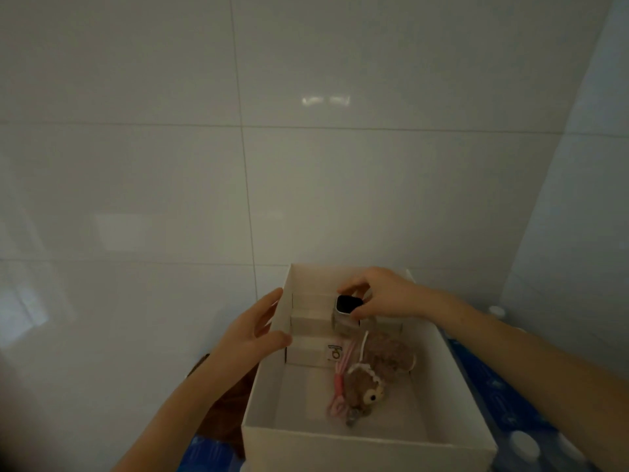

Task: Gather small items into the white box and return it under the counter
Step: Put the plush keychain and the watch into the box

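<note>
Against the white tiled wall [170, 165], the white box [367, 444] was seen open-topped, its interior lit dimly. Inside it, toward the far end, a stepped white cardboard insert [308, 338] was fitted, with a small printed label [334, 351] on its lower step. A smartwatch [347, 313] with a dark square screen and a pale strap was held just above that insert by the right hand [388, 294], whose thumb and fingertips were closed around the watch case. On the box floor, nearer the camera, a brown plush keychain toy [371, 383] was laid, with a pink-and-white striped strap [340, 379] beside it on the left, the two touching. The left hand [255, 332] was placed against the outside of the left wall of the box, fingers spread and loosely curled over the rim, holding nothing else. Blue patterned packaging [490, 386] with white caps was visible beneath and to the right of the box.
</note>
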Motion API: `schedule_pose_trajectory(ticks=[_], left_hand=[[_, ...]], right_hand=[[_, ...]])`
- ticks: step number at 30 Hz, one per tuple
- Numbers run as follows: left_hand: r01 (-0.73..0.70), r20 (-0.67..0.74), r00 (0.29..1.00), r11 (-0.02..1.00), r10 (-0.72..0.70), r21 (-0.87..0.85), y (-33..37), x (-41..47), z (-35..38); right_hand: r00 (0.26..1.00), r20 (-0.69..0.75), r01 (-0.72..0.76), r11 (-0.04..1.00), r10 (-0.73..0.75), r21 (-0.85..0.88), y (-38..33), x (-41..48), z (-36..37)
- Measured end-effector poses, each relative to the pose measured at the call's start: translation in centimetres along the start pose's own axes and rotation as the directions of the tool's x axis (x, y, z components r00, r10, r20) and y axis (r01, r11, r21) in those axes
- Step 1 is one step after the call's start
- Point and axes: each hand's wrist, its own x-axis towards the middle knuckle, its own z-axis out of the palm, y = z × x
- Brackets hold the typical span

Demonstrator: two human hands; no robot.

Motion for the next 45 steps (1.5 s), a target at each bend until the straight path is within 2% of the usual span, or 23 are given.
schedule_pose_trajectory(ticks=[6,12,15,18,20,23,26,31,34,38,40,45], left_hand=[[-0.006,0.001,1.000,1.000,0.006,0.012,-0.3,0.2,0.0],[0.005,0.002,1.000,1.000,-0.005,0.017,-0.1,0.3,-0.1],[-0.002,0.010,1.000,1.000,0.002,0.019,-0.2,0.2,-0.1],[-0.021,0.007,1.000,1.000,0.021,-0.021,-0.3,-0.4,-0.1],[-0.024,-0.011,1.000,0.997,0.024,-0.067,-0.4,-1.0,0.0],[-0.031,-0.006,1.000,0.994,0.030,-0.103,-0.5,-1.8,0.2],[-0.049,0.034,0.998,0.994,0.052,-0.100,-0.1,-2.2,0.4],[-0.059,0.054,0.996,0.989,0.066,-0.135,0.4,-2.6,0.5],[-0.088,0.044,0.994,0.981,0.096,-0.171,0.8,-3.3,0.6],[-0.137,-0.013,0.990,0.963,0.138,-0.232,1.6,-5.1,0.1],[-0.181,-0.041,0.984,0.962,0.176,-0.207,2.3,-6.5,-0.6],[-0.194,-0.113,0.978,0.965,0.176,-0.176,3.9,-10.6,-2.6]], right_hand=[[0.999,-0.015,-0.042,0.999,0.043,0.033,0.3,0.2,0.4],[0.964,-0.255,-0.020,0.980,0.071,0.199,-1.1,-3.1,-1.1],[0.901,-0.417,-0.019,0.969,0.123,0.245,-1.7,-6.5,-1.6],[0.790,-0.574,-0.119,0.972,0.216,0.202,-1.9,-10.1,-1.0],[0.808,-0.511,-0.193,0.951,0.295,0.243,-2.1,-11.9,-0.6],[0.886,-0.243,-0.300,0.888,0.394,0.347,-2.8,-13.1,0.2],[0.881,-0.131,-0.360,0.824,0.455,0.437,-3.6,-13.4,1.4],[0.843,-0.131,-0.388,0.757,0.522,0.525,-4.5,-14.0,1.7],[0.833,-0.177,-0.370,0.766,0.524,0.525,-5.4,-14.5,2.0],[0.839,-0.282,-0.303,0.830,0.465,0.469,-7.1,-15.8,2.4],[0.854,-0.320,-0.237,0.853,0.411,0.465,-8.0,-16.4,2.5],[0.872,-0.330,-0.119,0.810,0.362,0.574,-10.4,-16.3,2.5]])
